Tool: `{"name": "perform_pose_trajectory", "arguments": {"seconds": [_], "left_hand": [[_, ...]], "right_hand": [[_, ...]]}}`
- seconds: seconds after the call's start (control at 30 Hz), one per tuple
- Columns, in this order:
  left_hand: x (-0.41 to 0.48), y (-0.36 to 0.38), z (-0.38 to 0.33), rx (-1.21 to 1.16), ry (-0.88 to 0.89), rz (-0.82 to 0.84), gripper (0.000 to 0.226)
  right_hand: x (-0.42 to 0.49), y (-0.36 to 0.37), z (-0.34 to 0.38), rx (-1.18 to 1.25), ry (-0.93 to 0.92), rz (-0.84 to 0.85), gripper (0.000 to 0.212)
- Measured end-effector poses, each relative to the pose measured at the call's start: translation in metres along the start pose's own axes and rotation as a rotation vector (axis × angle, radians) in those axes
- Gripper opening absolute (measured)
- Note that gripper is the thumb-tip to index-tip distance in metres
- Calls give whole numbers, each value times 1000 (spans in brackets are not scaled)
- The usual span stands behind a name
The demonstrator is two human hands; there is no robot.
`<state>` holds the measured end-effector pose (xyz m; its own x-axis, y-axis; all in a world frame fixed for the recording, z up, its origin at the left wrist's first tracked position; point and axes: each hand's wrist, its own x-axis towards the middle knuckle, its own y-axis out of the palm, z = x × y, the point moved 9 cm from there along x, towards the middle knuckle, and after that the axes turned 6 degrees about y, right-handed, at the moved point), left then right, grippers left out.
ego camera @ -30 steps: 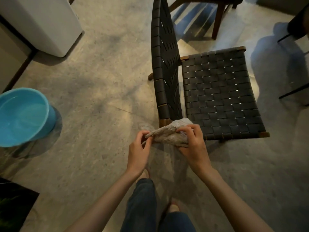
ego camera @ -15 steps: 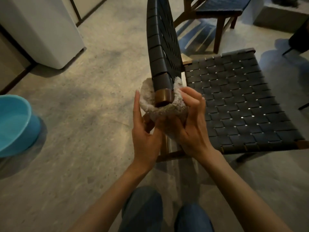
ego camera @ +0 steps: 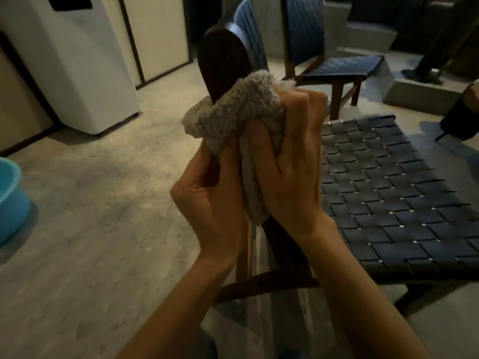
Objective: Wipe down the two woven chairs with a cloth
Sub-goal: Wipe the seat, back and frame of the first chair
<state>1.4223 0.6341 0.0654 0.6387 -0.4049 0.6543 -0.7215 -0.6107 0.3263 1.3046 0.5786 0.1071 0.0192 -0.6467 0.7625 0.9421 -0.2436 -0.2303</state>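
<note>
Head view, starting at the left edge: a blue basin (ego camera: 10, 200) stands on the concrete floor (ego camera: 103, 229), well apart from the work, probably kept there for rinsing. Behind it is a white cabinet (ego camera: 77, 63).

Toward the middle, the left grip (ego camera: 210, 200), a bare hand, has its thumb and fingers curled round the lower fold of the grey cloth (ego camera: 238, 112). The cloth is wrapped around the dark wooden upright (ego camera: 223, 55) of the nearer chair's back, just below its rounded top. The right grip (ego camera: 293, 164) is clenched on the other side of the same cloth, knuckles up, so the two hands squeeze the fabric onto the post from both sides. Held like that, the cloth meets the wood all the way round, which suits a sliding stroke along the frame.

Further right, behind the hands, the second woven chair (ego camera: 337, 66) waits near a concrete step, not yet reached. The nearer chair's woven seat (ego camera: 388, 190) spreads out at the right, uncovered; whether it has been wiped cannot be told.
</note>
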Motion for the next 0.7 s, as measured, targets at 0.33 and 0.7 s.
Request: {"name": "perform_pose_trajectory", "arguments": {"seconds": [0.33, 0.7], "left_hand": [[-84, -3, 51, 71, -246, 170, 14], [-183, -1, 120, 349, -411, 394, 21]], "right_hand": [[-80, -23, -66, -139, 59, 158, 32], [-180, -44, -169, -371, 252, 376, 38]]}}
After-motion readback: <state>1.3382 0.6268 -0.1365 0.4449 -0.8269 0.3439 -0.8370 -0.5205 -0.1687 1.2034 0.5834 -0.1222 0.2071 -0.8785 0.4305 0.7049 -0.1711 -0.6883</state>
